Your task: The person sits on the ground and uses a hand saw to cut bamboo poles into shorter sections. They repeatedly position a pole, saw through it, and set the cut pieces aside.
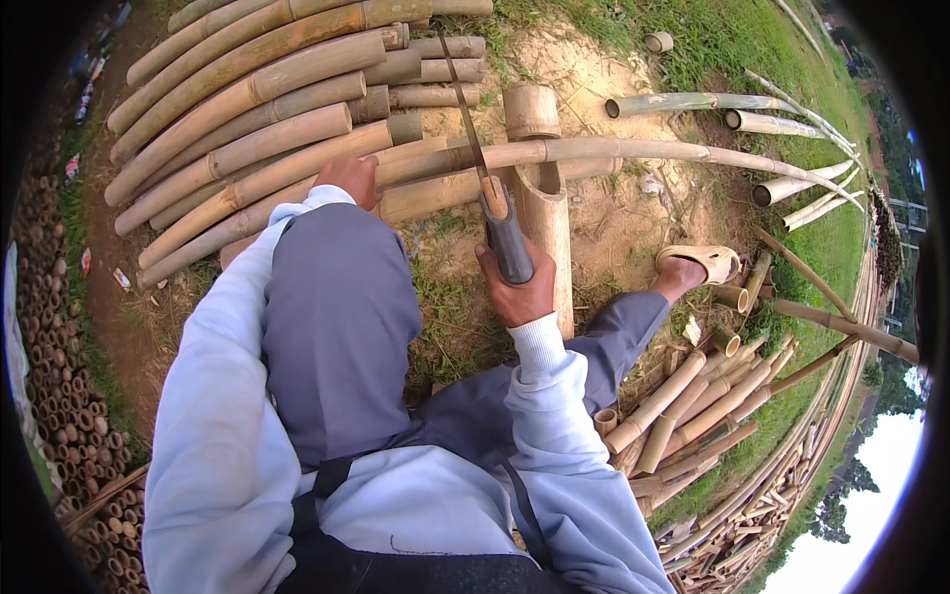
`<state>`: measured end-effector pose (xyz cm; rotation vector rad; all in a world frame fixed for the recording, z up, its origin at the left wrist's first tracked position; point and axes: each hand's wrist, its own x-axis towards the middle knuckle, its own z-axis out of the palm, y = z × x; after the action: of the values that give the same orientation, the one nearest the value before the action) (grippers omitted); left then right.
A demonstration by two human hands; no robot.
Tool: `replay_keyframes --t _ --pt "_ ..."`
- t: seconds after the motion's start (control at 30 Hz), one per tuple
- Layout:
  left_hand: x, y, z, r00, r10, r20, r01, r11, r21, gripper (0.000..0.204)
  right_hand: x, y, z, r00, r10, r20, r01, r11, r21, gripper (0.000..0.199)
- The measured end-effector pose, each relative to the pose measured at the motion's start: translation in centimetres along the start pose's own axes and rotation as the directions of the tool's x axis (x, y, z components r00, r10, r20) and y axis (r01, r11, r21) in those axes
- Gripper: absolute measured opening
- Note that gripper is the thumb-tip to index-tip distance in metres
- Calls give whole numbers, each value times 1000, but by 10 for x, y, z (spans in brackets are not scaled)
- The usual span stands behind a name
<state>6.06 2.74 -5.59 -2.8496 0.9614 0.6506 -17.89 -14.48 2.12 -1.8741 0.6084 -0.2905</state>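
Observation:
My right hand (519,285) is wrapped around the dark grip of a handsaw (506,240). Its long narrow blade points away from me and crosses a long bamboo pole (633,148). That pole runs sideways and rests on a notched upright bamboo post (546,233). On the left, beyond my knee, my left hand (350,181) is closed over the same pole, its fingertips partly hidden. Cut bamboo lengths (282,134) lie side by side around and beyond my left hand. Pale sawdust (594,94) covers the ground by the post.
Bamboo poles (772,123) lie on grass at the far right. A pile of short bamboo pieces (683,406) sits near my right leg, below propped poles (841,329). Stacked bamboo ends (74,426) line the left edge. My right foot wears a beige clog (714,262).

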Motion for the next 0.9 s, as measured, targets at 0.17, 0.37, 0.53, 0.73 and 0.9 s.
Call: replay_keyframes --t 0.17,0.37,0.53,0.73,0.9 --pt "9 3 -4 1000 -7 13 6 1000 25 55 1 4 3 998 -49 -50 50 998 28 23" --pt "-2 -6 3 999 18 40 -19 1000 19 53 -112 -14 -34 983 181 43 -183 982 46 21" --pt "3 -8 3 999 -2 33 1 1000 4 52 -179 -35 -72 990 94 108 -79 988 -133 35" --pt "6 7 -8 1000 -2 31 2 1000 -9 53 -29 14 -16 1000 -16 27 15 1000 5 16" --pt "1 -8 -3 1000 1 -10 -1 1000 -5 50 -114 -8 -37 992 113 53 -111 993 -29 26"
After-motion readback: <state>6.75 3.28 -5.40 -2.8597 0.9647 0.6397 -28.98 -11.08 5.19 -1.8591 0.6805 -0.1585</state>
